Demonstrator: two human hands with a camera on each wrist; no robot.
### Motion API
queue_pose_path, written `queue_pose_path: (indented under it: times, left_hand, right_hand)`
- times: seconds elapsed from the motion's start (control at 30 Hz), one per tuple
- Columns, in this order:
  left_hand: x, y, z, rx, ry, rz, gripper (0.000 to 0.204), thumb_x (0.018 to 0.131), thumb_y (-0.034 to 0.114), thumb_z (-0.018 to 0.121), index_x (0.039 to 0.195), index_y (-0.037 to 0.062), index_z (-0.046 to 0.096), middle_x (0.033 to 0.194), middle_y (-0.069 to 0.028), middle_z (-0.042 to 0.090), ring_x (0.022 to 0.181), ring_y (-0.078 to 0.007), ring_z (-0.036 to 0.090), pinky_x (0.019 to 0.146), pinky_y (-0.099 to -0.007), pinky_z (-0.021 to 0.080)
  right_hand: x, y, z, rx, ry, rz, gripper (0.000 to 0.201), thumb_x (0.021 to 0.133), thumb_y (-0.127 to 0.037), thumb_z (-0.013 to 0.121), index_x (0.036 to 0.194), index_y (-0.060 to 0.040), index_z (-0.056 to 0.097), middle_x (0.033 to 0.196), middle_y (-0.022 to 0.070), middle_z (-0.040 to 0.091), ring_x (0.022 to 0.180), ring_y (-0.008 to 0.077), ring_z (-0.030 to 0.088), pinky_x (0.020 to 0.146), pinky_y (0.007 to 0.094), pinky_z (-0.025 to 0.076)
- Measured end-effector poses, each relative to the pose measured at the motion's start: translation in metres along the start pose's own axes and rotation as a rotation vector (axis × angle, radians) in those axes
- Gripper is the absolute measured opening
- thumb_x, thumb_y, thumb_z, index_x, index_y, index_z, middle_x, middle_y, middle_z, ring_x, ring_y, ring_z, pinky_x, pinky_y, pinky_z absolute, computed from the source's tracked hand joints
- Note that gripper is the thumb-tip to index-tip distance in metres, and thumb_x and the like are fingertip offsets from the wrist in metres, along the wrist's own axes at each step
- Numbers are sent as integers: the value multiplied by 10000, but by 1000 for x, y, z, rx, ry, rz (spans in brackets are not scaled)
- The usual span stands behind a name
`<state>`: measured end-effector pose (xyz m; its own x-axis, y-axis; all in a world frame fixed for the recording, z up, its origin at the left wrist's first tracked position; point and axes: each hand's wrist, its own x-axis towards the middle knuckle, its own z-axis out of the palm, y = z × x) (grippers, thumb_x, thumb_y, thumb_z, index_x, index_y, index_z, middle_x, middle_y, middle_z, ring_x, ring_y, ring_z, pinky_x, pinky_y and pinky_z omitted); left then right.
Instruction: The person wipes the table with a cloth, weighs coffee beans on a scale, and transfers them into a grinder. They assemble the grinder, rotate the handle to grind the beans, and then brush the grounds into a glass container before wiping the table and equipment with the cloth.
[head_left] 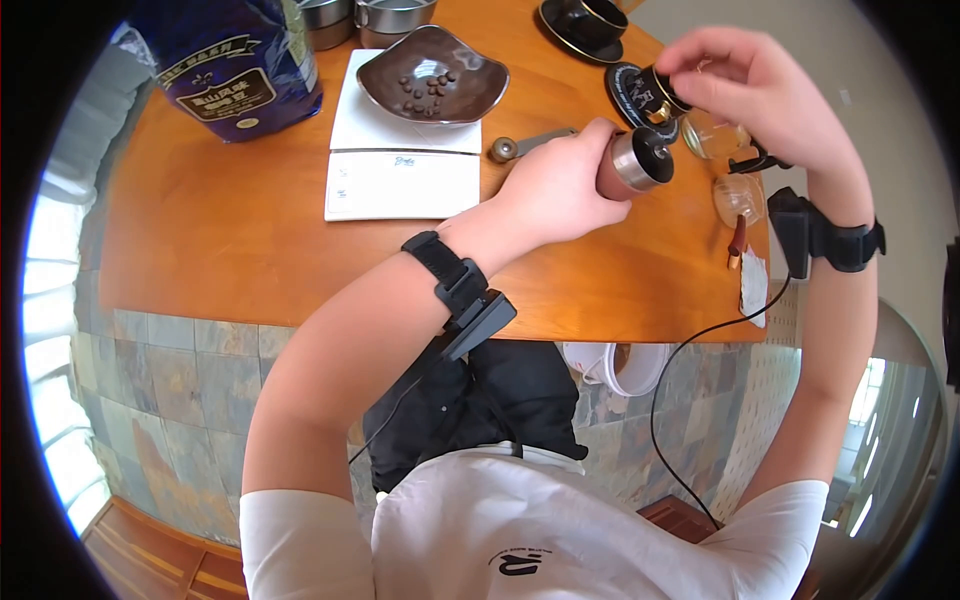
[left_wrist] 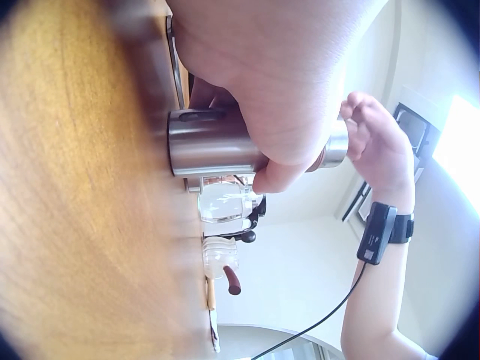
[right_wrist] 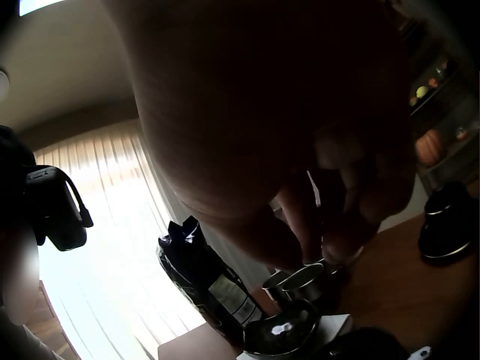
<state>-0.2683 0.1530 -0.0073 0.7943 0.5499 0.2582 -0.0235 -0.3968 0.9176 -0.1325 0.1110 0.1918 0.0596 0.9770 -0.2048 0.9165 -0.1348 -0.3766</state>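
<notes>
Surface: orange-brown wood [head_left: 220, 230] above a slate-tiled floor [head_left: 215, 380]; white curtains [head_left: 50, 360] hang at the left edge of the head view.
Grinder: a metal cylinder [head_left: 640, 164] with a brown band, upright near the front right of the surface; whether its base touches the wood, one cannot tell.
Left hand: the person's fingers and thumb wrap the grinder's middle, clamped on it [head_left: 560, 190].
Right hand: raised [head_left: 745, 85], above the grinder's top in the left wrist view, fingers bent; whether they pinch anything small, one cannot tell.
Crank: lies flat [head_left: 540, 142] behind the left hand, knob towards the scale.
Scale: white [head_left: 402, 185], bearing a dark bowl [head_left: 480, 85] with a few beans [head_left: 432, 92] in it.
Bag: dark blue [head_left: 235, 90], standing left of the scale.
Tins: two metal ones [head_left: 395, 18] behind the bowl.
Right side: a black cup on a saucer [head_left: 590, 25], a glass jug [head_left: 735, 200] and a white cloth [head_left: 753, 290].
</notes>
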Motion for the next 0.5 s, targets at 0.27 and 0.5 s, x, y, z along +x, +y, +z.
queue_pose_path:
  times: [0.27, 0.5]
  left_hand:
    - [-1, 2, -1, 19, -25, -31, 593, 751, 229, 768, 1241, 27, 503, 1019, -209, 677, 963, -385, 659, 831, -404, 525]
    - [-5, -2, -1, -56, 4, -6, 280, 745, 160, 725, 988, 72, 616, 879, -149, 676, 861, -334, 661, 755, -415, 519]
  right_hand:
    - [68, -82, 44, -196, -52, -417, 227, 812, -154, 669, 900, 54, 689, 776, 115, 702, 707, 199, 661, 702, 299, 540]
    - [129, -92, 95, -588, -309, -176, 540, 712, -242, 719, 1173, 29, 642, 1003, 171, 698, 897, 310, 687, 803, 349, 549]
